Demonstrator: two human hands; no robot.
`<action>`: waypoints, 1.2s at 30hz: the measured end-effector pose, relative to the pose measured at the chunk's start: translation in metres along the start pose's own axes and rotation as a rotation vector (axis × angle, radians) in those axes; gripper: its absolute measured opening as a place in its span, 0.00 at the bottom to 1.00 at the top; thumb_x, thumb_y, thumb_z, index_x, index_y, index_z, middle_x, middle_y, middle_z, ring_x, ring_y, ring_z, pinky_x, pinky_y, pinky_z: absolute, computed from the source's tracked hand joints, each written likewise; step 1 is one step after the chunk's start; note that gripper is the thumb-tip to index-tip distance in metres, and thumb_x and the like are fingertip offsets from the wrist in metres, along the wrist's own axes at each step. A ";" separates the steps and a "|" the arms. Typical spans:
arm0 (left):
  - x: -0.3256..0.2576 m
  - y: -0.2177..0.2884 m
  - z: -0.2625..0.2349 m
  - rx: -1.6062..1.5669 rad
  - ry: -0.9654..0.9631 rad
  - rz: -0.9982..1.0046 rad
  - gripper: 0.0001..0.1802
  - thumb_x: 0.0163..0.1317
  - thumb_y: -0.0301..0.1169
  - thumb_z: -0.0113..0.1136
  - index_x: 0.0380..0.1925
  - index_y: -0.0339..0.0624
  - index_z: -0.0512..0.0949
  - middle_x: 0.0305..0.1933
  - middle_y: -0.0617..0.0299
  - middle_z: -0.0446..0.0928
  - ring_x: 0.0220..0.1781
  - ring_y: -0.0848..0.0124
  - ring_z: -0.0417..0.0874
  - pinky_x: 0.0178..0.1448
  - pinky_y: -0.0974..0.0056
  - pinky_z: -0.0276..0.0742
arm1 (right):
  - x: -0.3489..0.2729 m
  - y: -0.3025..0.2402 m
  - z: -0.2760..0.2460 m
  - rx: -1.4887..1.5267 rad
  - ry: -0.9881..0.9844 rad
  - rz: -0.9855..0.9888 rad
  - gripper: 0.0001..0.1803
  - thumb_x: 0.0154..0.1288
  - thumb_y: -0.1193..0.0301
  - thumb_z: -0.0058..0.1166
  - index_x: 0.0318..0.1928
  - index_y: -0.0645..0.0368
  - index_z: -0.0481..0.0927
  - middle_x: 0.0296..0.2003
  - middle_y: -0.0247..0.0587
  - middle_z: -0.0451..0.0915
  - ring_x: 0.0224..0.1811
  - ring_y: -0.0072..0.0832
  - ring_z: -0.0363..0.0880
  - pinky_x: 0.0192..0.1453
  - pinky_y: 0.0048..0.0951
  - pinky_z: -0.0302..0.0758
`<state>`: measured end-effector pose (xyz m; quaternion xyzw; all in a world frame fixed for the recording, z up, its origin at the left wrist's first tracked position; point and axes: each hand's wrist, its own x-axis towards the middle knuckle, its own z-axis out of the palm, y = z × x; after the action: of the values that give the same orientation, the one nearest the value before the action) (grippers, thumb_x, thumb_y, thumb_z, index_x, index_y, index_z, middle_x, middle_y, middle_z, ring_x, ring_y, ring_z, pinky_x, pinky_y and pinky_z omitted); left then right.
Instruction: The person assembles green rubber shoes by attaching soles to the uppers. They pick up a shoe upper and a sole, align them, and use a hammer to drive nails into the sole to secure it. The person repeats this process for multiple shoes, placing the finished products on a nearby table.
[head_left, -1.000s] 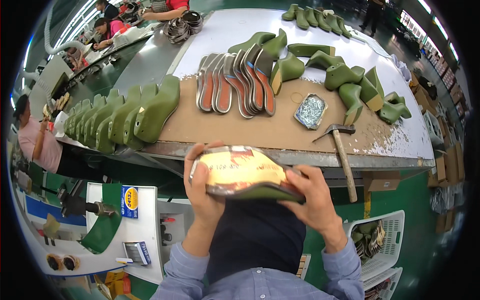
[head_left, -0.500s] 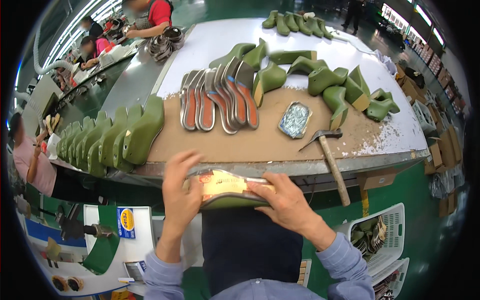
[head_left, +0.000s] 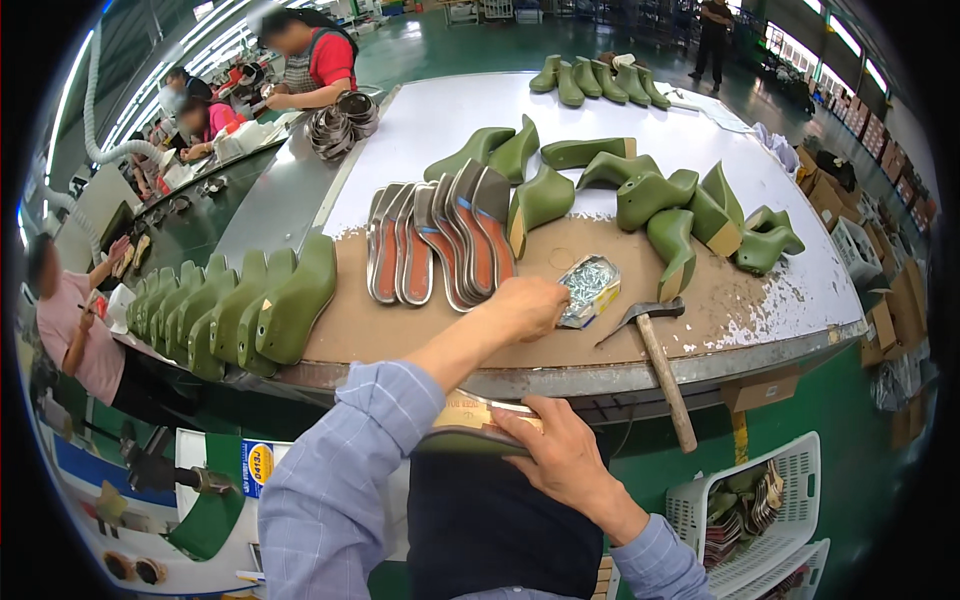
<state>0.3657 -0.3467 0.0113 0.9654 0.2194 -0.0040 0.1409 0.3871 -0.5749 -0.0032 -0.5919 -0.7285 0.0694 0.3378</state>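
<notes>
- Two hands work well apart: the left hand [head_left: 530, 308] reaches over the table's metal edge [head_left: 620, 377], fingertips at a small box of shiny metal pieces [head_left: 597, 285]; whether they pinch anything I cannot tell.
- The right hand [head_left: 562, 455] is clamped on one end of a shoe last [head_left: 465, 437], which is held just in front of that edge, above the lap.
- Brown board [head_left: 345, 335] shows between the upright insoles [head_left: 410, 265] and the edge, with a row of green lasts [head_left: 295, 310] to the left.
- On the right, a hammer [head_left: 663, 375] narrows the room, its wooden handle jutting past the edge.
- The held last has a green body, a grey rim and a yellow printed sole face turned up; the left sleeve [head_left: 390, 410] hides its other end.
</notes>
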 end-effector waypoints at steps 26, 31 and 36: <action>0.012 -0.011 0.003 -0.299 0.212 -0.067 0.11 0.58 0.38 0.71 0.39 0.48 0.90 0.37 0.53 0.88 0.41 0.56 0.89 0.48 0.54 0.83 | -0.002 0.002 0.002 0.021 0.036 0.000 0.38 0.47 0.72 0.76 0.63 0.48 0.78 0.52 0.48 0.74 0.50 0.46 0.77 0.51 0.44 0.78; 0.014 -0.013 0.005 -0.354 0.282 -0.038 0.12 0.61 0.34 0.69 0.44 0.45 0.89 0.39 0.51 0.88 0.40 0.56 0.90 0.48 0.56 0.83 | -0.003 0.002 0.002 0.016 0.036 0.000 0.38 0.47 0.72 0.76 0.63 0.48 0.78 0.52 0.48 0.74 0.51 0.46 0.77 0.52 0.44 0.78; 0.013 -0.014 0.008 -0.412 0.314 -0.003 0.12 0.63 0.31 0.67 0.44 0.39 0.89 0.38 0.50 0.88 0.37 0.61 0.90 0.46 0.60 0.83 | -0.002 0.002 0.004 0.020 0.031 -0.010 0.39 0.47 0.73 0.76 0.63 0.48 0.78 0.52 0.48 0.74 0.49 0.46 0.76 0.51 0.44 0.77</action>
<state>0.3722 -0.3312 -0.0013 0.9047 0.2362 0.1908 0.2989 0.3867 -0.5751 -0.0078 -0.5859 -0.7256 0.0657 0.3550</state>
